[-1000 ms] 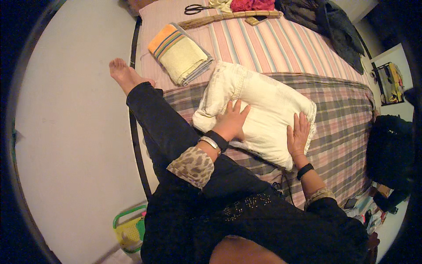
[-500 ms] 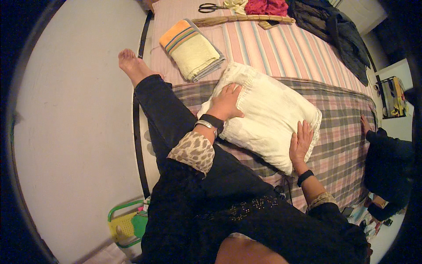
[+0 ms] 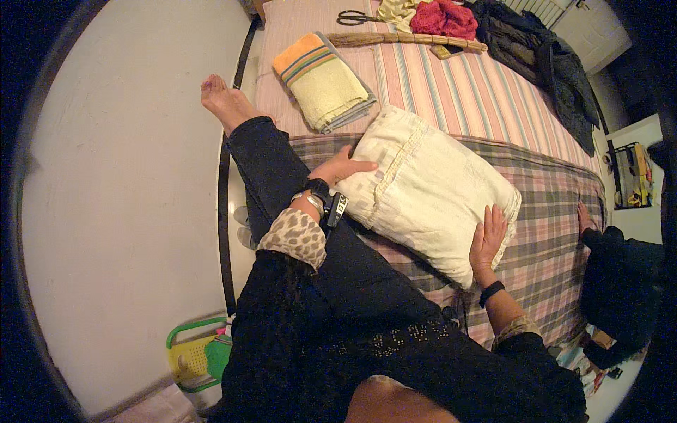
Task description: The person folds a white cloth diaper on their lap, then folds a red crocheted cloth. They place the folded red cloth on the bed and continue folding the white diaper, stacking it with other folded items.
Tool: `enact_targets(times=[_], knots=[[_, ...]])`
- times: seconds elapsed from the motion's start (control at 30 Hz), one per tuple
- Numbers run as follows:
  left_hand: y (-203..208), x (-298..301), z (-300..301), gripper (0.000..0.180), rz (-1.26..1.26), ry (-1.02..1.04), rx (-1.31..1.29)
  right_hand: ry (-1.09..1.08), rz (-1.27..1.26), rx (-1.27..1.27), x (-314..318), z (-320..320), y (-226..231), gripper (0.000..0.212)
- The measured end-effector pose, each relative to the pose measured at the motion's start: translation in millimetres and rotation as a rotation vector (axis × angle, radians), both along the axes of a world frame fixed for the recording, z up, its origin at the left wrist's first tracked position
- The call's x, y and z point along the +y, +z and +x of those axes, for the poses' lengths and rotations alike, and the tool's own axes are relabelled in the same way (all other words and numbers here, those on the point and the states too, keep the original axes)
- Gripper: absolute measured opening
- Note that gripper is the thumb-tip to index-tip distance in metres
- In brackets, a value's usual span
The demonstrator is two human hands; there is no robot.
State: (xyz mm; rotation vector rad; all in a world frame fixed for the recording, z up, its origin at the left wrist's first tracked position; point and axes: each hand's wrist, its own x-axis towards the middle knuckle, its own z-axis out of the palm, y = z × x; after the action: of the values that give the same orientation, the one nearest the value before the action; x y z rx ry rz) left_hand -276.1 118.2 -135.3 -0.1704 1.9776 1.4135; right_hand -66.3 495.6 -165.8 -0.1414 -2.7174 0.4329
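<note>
A cream-white pillow with a stitched, gathered band across its left end lies tilted on the plaid blanket, in front of my lap. My left hand is at the pillow's left edge. Its thumb rests on top, while the other fingers curl at the edge and are partly hidden. On the pillow's right end my right hand lies flat, fingers stretched out. Both wrists wear dark bands, and a small device hangs by the left one.
Beyond the pillow are a folded yellow-and-orange towel, a straw hand broom, black scissors, red cloth and a dark jacket. Another person in dark clothes is at the right. A green-and-yellow chair stands lower left.
My left hand has slid from the pillow's top to its left edge, uncovering the gathered band. My right hand stays flat on the right end. The whole view has shifted slightly.
</note>
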Motion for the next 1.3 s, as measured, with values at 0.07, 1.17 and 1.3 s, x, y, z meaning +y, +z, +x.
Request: enact_targets(times=[0.07, 1.17, 1.3], knots=[[-9.5, -3.5, -3.1, 0.120, 0.094, -0.049, -0.024, -0.004, 0.011, 0.000, -0.2, -0.5, 0.2, 0.047], [34.2, -28.0, 8.7, 0.069, 0.062, -0.108, 0.213, 0.117, 0.058, -0.080, -17.6, -5.2, 23.2, 0.049], [45.2, -37.5, 13.5, 0.075, -0.356, -0.046, 0.624, 0.125, 0.056, -0.117, -31.7, -11.6, 30.2, 0.051]])
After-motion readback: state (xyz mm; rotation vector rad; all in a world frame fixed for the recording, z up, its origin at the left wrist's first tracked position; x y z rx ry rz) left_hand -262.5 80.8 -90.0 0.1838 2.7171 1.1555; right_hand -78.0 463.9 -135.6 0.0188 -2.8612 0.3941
